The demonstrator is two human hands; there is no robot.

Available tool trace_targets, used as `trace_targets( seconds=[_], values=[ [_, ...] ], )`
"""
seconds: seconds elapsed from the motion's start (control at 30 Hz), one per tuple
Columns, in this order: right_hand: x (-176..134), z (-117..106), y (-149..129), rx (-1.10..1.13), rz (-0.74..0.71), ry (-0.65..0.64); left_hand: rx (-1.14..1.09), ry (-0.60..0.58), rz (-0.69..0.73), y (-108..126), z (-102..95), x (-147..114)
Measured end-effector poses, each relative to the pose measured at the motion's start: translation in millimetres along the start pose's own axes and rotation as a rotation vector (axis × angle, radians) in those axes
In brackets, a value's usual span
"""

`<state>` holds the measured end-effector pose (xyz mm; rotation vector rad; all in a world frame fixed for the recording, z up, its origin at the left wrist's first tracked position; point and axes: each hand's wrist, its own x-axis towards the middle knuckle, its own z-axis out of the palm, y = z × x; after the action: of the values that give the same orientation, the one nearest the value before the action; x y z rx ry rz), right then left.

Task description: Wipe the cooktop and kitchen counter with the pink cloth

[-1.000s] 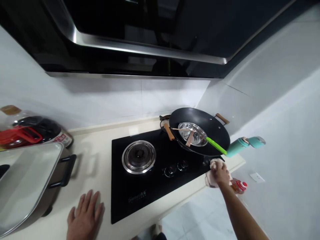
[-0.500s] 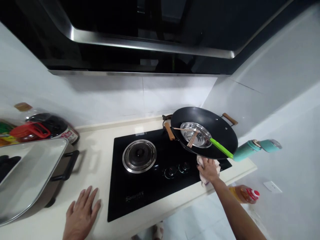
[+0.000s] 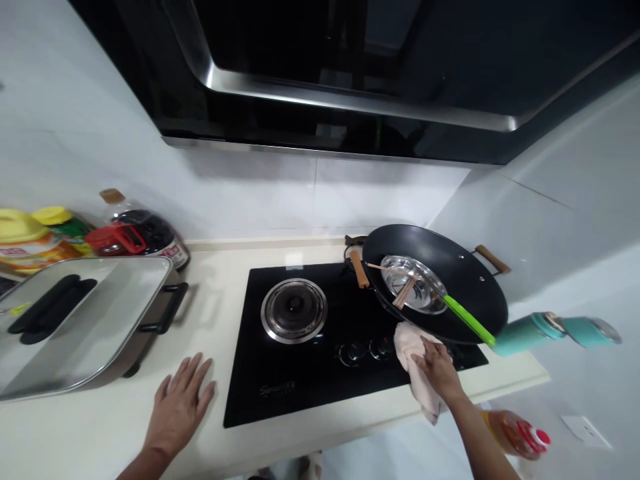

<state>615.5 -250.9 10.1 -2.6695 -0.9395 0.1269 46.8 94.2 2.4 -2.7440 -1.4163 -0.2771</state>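
Observation:
My left hand (image 3: 179, 403) lies flat on the pale countertop (image 3: 197, 283), fingers stretched out, left of the black glass cooktop (image 3: 300, 363). At the cooktop's front right, my right hand (image 3: 439, 367) has its fingers closed on a pale pink cloth (image 3: 415, 343). The cloth lies over the glass beside the control knobs (image 3: 353, 352) and hangs over the front edge. Just behind it a black wok (image 3: 460, 267) sits tilted on the right burner. Inside the wok are a metal bowl (image 3: 430, 300), wooden chopsticks (image 3: 404, 293) and a utensil with a green handle (image 3: 467, 319).
At left stands an electric pan (image 3: 117, 350) with a black side handle. Sauce bottles (image 3: 155, 233) line the wall behind it. Teal canisters (image 3: 527, 333) stand right of the wok. An oil bottle (image 3: 515, 433) is below the counter's right end. A range hood (image 3: 340, 107) hangs above.
My right hand has gathered the cloth and drawn it up, so more cloth shows and drapes over the front edge. My left hand stays flat. The view has shifted left.

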Motion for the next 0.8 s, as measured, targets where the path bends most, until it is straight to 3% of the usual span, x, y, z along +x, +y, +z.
trace_targets(
  seconds=[0.13,0.27,0.4,0.57,0.7,0.8],
  values=[
    [39,1,-25,0.102,-0.238,-0.147,-0.003,-0.003,-0.008,0,0.1,-2],
    [68,3,-67,0.092,-0.244,-0.283,-0.023,-0.002,-0.01,-1,0.4,-3],
    [76,12,-96,-0.021,-0.214,-0.223,-0.037,-0.01,-0.02,0,0.3,-5],
    [71,22,-105,-0.11,-0.224,-0.15,-0.041,0.007,-0.008,-1,2.6,-8],
    [65,30,-106,-0.087,-0.315,-0.141,-0.027,0.049,0.009,-2,3.8,-10],
    [67,39,-122,-0.085,-0.417,-0.141,-0.029,0.043,0.003,-2,2.9,-10]
  ],
)
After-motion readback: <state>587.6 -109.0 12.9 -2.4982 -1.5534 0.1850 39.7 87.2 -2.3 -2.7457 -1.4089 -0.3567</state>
